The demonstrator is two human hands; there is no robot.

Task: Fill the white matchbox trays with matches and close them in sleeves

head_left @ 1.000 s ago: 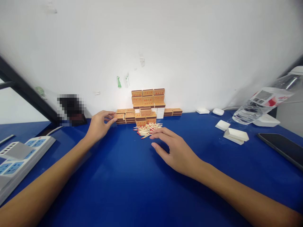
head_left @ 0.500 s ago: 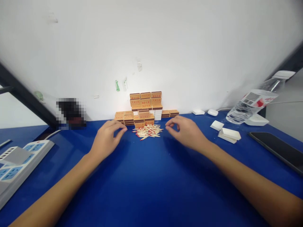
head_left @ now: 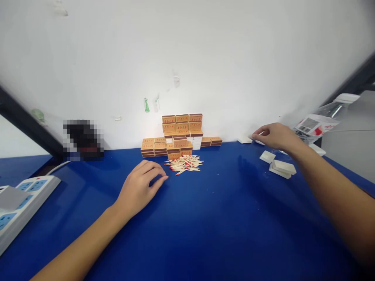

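Observation:
A loose pile of red-tipped matches [head_left: 187, 164] lies on the blue table in front of stacked matchboxes [head_left: 182, 127]. Just left of and below the pile is my left hand [head_left: 143, 185]; its fingers are bent, with a gap to the thumb and nothing held. My right hand [head_left: 274, 136] reaches over the table by the wall. Its curved fingers and thumb come near a flat white piece [head_left: 244, 140] and partly cover a rounded white object [head_left: 259, 142]. I see nothing between its fingertips, and contact is unclear.
Folded white pieces [head_left: 283, 168] lie below my right hand. A clear plastic bottle [head_left: 319, 121] leans at the right, partly behind my wrist. A power strip [head_left: 32, 195] sits at the left, and a white wall [head_left: 117, 58] rises behind the matchboxes.
My right hand has moved right and away from beside the match pile to the white pieces by the wall. My left hand has shifted slightly right and lower. The view has shifted a little.

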